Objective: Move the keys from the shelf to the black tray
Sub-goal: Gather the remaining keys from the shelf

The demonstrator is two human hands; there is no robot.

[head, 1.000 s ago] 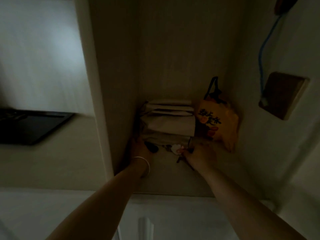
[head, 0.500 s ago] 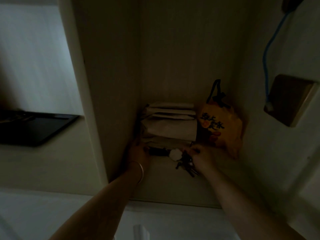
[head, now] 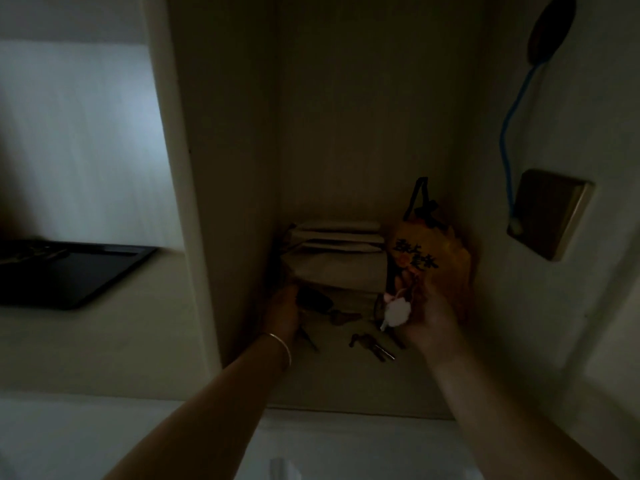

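Inside a dim shelf niche point(head: 346, 386), my right hand point(head: 427, 318) is raised a little off the shelf floor, shut on a bunch of keys with a white fluffy charm point(head: 397, 312); dark keys point(head: 372, 345) dangle below it. My left hand point(head: 282, 311), with a thin bangle at the wrist, rests at the niche's left side with its fingers around a dark key fob point(head: 313, 300). Another small key point(head: 341, 318) lies on the shelf between my hands. The black tray point(head: 65, 275) sits on a ledge to the left of the niche wall.
A stack of folded beige cloth bags point(head: 334, 261) fills the back of the niche, with an orange printed bag point(head: 429, 258) beside it on the right. A blue cord point(head: 509, 140) and a brown wall plate point(head: 550, 213) hang on the right wall.
My right hand has lifted the key bunch with the white charm off the shelf floor. My left hand has stayed at the niche's left side, on the dark fob.
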